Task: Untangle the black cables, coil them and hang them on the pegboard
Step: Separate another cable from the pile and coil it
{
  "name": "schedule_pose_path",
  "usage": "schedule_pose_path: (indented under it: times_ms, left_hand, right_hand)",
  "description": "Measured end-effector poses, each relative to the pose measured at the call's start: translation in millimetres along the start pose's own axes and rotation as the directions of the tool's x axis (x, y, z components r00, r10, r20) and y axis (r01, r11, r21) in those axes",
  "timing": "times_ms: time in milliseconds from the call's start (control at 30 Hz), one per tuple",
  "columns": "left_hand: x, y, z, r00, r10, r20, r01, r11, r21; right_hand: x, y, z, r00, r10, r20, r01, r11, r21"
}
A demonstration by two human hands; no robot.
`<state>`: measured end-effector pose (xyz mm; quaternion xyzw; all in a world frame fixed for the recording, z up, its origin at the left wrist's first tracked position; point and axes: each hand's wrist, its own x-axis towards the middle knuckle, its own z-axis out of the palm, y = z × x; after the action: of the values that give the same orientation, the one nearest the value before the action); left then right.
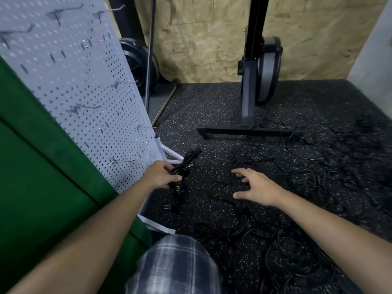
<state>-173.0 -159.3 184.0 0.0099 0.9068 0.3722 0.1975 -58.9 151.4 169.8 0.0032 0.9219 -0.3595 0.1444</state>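
The left hand (161, 176) grips a coiled bundle (184, 166) of black cable just left of the frame's centre, fingers and thumb curled round its middle. One end of the bundle sticks up toward the centre and a loose tail with a plug hangs below the hand. The bundle is held just beside the lower right corner of the pegboard (74, 81), which leans across the upper left of the frame. Several hooks are set in the pegboard, and the lowest hook (121, 161) is near the left hand. The right hand (257, 187) hovers right of centre with fingers spread and slightly bent, holding nothing, palm toward the floor (201, 115). More black cables (318, 177) lie tangled on the speckled dark floor across the right side and the lower right of the frame, some of them under the right hand. A green panel (42, 177) fills the left edge beneath the pegboard. A black stand (248, 102) with a round wheel stands at upper centre right against a chipboard wall (201, 39). A plaid-clad knee (176, 266) shows at bottom centre.
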Motion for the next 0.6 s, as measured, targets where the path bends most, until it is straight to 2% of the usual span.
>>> schedule_pose_path:
  times_ms: [133, 267, 467, 600]
  left_hand:
    - [32.4, -50.0, 19.5, 0.993, -0.087, -0.081, 0.082, 0.995, -0.06]
    - [62.9, -87.5, 44.4, 0.988, -0.097, -0.118, 0.094, 0.995, -0.032]
    - [106.8, -129.5, 86.9, 0.993, -0.088, -0.082, 0.083, 0.994, -0.065]
    - [123.3, -148.7, 122.3, 0.99, -0.11, -0.087, 0.111, 0.994, 0.012]
  right_hand:
    - [31.2, 1.5, 16.6, 0.999, 0.03, 0.019, -0.029, 0.997, -0.069]
    - [47.7, 12.6, 29.3, 0.995, 0.079, 0.067, -0.071, 0.992, -0.109]
    - [57.0, 27.9, 44.5, 0.984, 0.151, 0.094, -0.14, 0.984, -0.112]
    - [60.8, 37.4, 50.5, 0.974, 0.185, 0.127, -0.164, 0.974, -0.156]
